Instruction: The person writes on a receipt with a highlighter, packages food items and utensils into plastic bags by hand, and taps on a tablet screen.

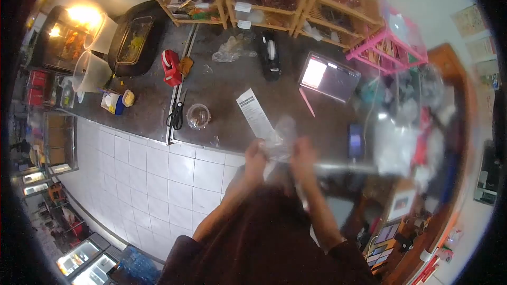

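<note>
The bag (284,133) was at the receipt's (254,112) near end, between the left hand (255,159) and the right hand (303,159). The left was nearer, its grip pinching an edge; the right's grip was too blurred to tell. The bag's long axis seemed to point forward, alongside the receipt.

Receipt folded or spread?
Spread, where visible: the receipt is one long strip, print facing up. Near end: cannot tell, clear plastic obscures it.
</note>
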A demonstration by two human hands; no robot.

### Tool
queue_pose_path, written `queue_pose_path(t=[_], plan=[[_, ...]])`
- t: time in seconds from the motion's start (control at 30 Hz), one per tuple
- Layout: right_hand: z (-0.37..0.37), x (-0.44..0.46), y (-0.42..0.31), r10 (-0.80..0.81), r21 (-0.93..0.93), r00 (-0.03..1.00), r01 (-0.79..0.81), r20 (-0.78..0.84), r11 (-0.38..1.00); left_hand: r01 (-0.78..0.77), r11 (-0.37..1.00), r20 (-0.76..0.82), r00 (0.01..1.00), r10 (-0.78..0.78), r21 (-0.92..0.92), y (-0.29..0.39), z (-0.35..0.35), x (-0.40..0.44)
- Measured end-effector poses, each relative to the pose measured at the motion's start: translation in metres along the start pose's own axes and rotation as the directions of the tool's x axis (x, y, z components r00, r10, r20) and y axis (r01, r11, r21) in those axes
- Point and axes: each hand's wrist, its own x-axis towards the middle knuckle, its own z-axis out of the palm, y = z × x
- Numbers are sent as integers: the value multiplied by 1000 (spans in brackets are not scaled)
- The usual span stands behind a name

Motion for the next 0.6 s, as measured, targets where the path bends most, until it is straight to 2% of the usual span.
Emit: queue_pose_path(t=[0.03,0.07,0.1,0.13,0.17,0.2,0.27,0.3,0.33,0.37,0.4,0.43,0.47,0.5,0.57,0.6], plan=[[-28,16,-7,283,204,958,-266,-56,942,-12,993,4,1000,13,-120,7,2,-11],[-44,31,-8,534,404,843,-471,-55,784,-7,989,8,1000,9,-151,18,-2,-11],[-38,37,1,522,406,851,-458,-59,791,-2,983,12,1000,4,-181,29,-6,-12],[-26,30,14,387,405,918,-322,-90,856,3,977,16,1000,0,-211,40,-10,-12],[-23,22,18,250,398,961,-183,-121,899,86,983,39,996,-81,-160,45,-17,-7],[-21,17,20,255,394,959,-188,-124,899,188,953,63,982,-178,-236,51,-18,-4],[-22,18,5,397,671,916,-325,48,667,380,844,109,924,-367,-378,65,-22,2],[-23,18,1,397,672,917,-320,42,668,368,727,213,930,-300,-580,46,-17,6],[-25,16,-1,412,753,910,-306,52,582,367,560,298,930,-214,-743,36,-14,7],[-27,13,-6,426,823,902,-290,65,489,369,559,301,929,-214,-742,56,-15,5],[-28,12,-11,427,822,902,-291,65,489,245,805,141,969,-201,-540,77,-14,-1],[-28,12,-20,373,798,927,-198,-36,570,124,958,-11,991,-132,-258,92,-15,-3],[-27,12,-28,308,761,942,-102,-134,640,123,959,-16,991,-132,-257,68,-11,3],[-23,9,-36,305,764,943,-99,-132,638,-133,981,-21,991,132,-138,25,-4,16],[-17,-3,-49,189,637,982,-149,5,756,-384,923,18,923,384,-20,33,-4,16],[-22,1,-46,192,636,981,-150,3,757,-74,967,33,996,84,-245,47,-4,4]])
